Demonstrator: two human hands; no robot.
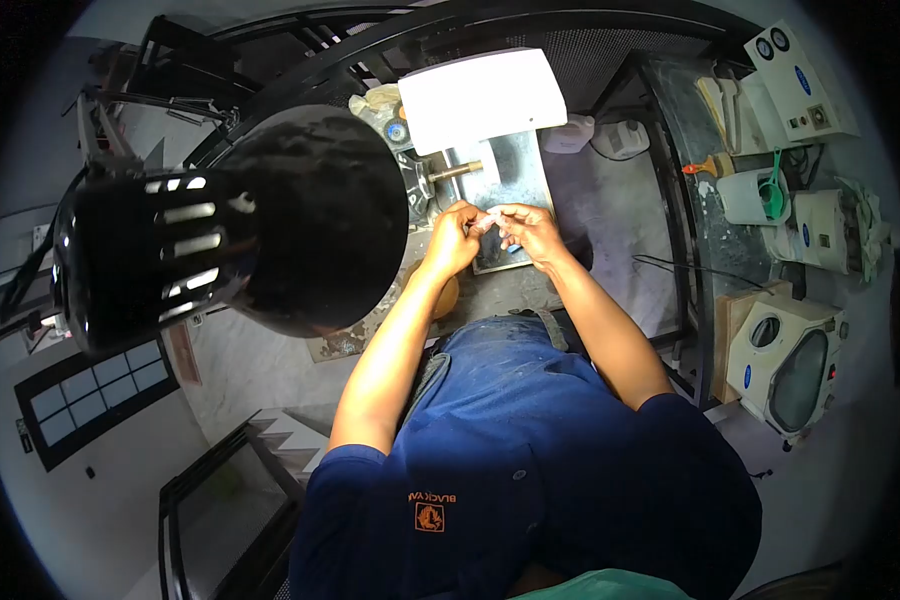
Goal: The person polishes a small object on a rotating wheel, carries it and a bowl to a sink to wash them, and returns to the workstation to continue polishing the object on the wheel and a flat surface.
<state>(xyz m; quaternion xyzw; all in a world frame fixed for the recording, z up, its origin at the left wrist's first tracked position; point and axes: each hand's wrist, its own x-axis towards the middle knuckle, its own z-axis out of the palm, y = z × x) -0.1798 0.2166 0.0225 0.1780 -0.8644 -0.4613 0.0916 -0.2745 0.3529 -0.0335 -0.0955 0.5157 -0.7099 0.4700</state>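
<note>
Both hands meet over a metal tray (523, 188), under bright lamp light. My left hand (453, 242) pinches a small pale pinkish piece (487, 222) between thumb and fingertips. From the other side, my right hand (533, 236) has its fingertips closed on the same piece. The piece is too small and too covered by fingers to name its kind. A small blue item (514, 248) shows just below the right fingers. Beyond the hands, a brass-coloured spindle (458, 171) sticks out over the tray, beneath a white hood (482, 100).
A large black lamp (310, 220) hangs close on the left. At right, a bench (715, 225) carries a brush (710, 166), a white container (745, 200) with a green scoop (772, 195), and a white machine (788, 365) with a window. A dark cable (685, 267) juts toward me.
</note>
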